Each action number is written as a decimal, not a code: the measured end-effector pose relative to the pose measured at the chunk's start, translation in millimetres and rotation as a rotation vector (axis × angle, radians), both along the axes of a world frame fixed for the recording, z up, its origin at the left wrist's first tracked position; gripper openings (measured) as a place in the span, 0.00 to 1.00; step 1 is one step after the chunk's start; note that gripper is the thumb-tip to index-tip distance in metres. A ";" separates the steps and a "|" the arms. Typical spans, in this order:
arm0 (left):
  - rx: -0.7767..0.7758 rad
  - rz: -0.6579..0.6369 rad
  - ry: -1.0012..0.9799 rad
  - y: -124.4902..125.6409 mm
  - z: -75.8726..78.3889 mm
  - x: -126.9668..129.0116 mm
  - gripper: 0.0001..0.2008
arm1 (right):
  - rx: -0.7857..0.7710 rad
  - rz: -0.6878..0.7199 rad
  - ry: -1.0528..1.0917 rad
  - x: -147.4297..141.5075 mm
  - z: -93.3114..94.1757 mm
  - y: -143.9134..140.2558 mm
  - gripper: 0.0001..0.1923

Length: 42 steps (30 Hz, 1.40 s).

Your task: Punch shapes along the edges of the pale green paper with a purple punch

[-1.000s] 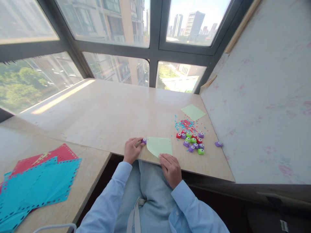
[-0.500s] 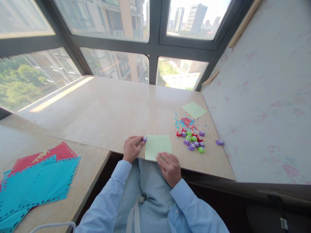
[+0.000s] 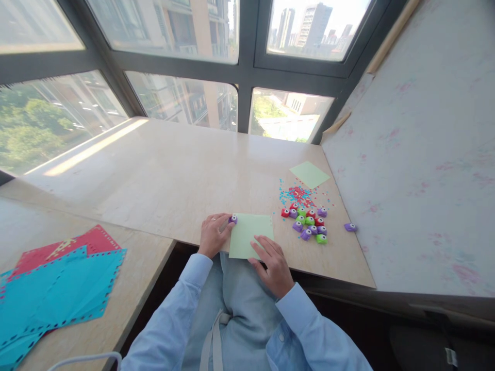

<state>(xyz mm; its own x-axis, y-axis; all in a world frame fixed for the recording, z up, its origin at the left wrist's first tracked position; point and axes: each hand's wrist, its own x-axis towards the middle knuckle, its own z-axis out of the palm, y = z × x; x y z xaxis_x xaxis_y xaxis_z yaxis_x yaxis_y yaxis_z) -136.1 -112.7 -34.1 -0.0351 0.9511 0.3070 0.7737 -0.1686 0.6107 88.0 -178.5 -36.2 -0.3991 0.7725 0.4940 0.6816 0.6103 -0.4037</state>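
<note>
Left hand [image 3: 214, 234] pinches a purple punch [image 3: 232, 219] at the green sheet's [image 3: 249, 234] far-left corner, right hand [image 3: 273, 260] flat on it; edges barely punched, most left.

Sheet [image 3: 250, 234] on table [image 3: 174, 175], punches [image 3: 307, 224] right, scraps [image 3: 297, 195] behind them

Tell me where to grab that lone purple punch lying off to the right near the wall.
Take the lone purple punch across its two sides, thumb and finger, coming from above. It lies apart from the cluster of punches on bare table, so there is room around it; the wall to its right probably crowds a side approach. Its finer shape is too small to tell.
</note>
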 end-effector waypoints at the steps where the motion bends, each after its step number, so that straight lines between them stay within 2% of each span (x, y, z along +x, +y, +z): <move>1: 0.002 -0.003 -0.008 -0.1 -0.5 -0.6 0.14 | -0.007 0.007 -0.008 2.4 2.3 5.3 0.19; 6: 0.008 -0.080 -0.051 10.5 -2.6 -5.5 0.16 | -0.047 0.065 -0.119 9.6 9.5 50.9 0.17; 9: 0.022 -0.146 -0.052 19.1 -2.2 -7.8 0.13 | -0.051 0.141 -0.177 8.5 6.4 78.2 0.18; 12: 0.018 -0.172 -0.062 18.8 -1.3 -10.1 0.12 | -0.062 0.175 -0.216 6.4 -0.2 92.4 0.18; 19: 0.010 -0.197 -0.079 1.6 1.8 -13.8 0.11 | -0.076 0.159 -0.242 4.6 -2.7 90.5 0.18; 29: -0.038 -0.079 -0.096 16.6 4.2 -6.6 0.14 | -0.108 0.154 -0.224 2.8 1.4 89.3 0.18; 37: -0.043 -0.171 -0.084 9.6 12.1 -10.7 0.13 | -0.125 0.150 -0.224 2.8 2.6 88.8 0.18; 42: -0.044 -0.177 -0.071 9.2 12.2 -11.3 0.12 | -0.148 0.152 -0.218 2.5 4.3 88.2 0.18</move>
